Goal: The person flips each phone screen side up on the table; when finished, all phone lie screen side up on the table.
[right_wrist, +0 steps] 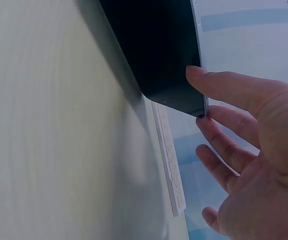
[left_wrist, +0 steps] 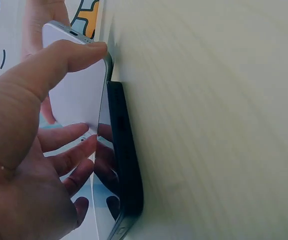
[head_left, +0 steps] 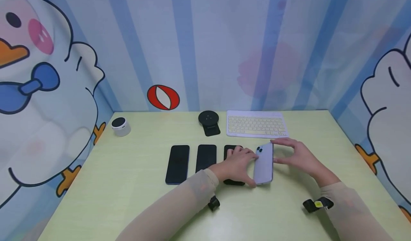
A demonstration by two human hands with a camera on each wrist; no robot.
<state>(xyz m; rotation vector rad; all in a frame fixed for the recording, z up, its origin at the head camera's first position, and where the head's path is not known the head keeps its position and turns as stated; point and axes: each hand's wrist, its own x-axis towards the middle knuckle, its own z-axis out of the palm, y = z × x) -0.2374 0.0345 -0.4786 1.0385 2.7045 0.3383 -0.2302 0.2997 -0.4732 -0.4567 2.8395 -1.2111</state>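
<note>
A lavender smartphone (head_left: 264, 164) is tilted, its back and two camera lenses facing up. My right hand (head_left: 303, 157) pinches its raised right edge near the top corner. In the right wrist view the thumb lies on the dark screen (right_wrist: 158, 50), with fingertips at the corner. My left hand (head_left: 236, 162) holds the low left edge, thumb at the bottom corner and fingers along the side. Under that hand lies a third black-screened phone (head_left: 227, 151), partly hidden. To its left, two more phones lie screen up, a middle one (head_left: 206, 157) and a leftmost one (head_left: 177, 164).
A lavender keyboard (head_left: 257, 124) lies behind the phones. Left of it rests a black round-topped stand (head_left: 208, 119). A small white cylinder with a black top (head_left: 121, 127) stands at the table's back left. A printed curtain (head_left: 218, 48) borders the pale table (head_left: 128, 198).
</note>
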